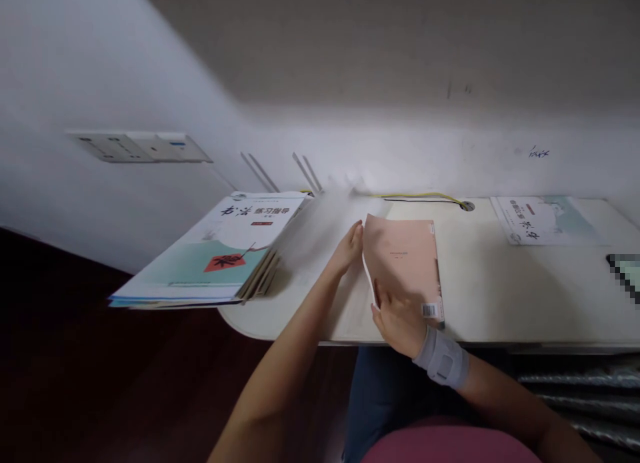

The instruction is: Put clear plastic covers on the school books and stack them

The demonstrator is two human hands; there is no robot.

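Observation:
A thin pink book [405,256] with a barcode at its lower corner is over the white desk, its left edge curved up a little. My right hand [397,321], with a grey band on the wrist, grips the lower left part of this book, fingers and thumb around the edge. Beside the book's upper left edge is my left hand [347,249], its fingers stretched out; whether they touch the book I cannot tell. To the left, a stack of white and green books [200,249] overhangs the desk's end.
The white desk [520,289] runs along the wall. Another white and green book [545,219] lies at its back right. A yellow cable [425,195] enters a round hole [467,206]. Wall sockets [143,147] are at left. A dark-edged, pixelated object [625,276] is at far right.

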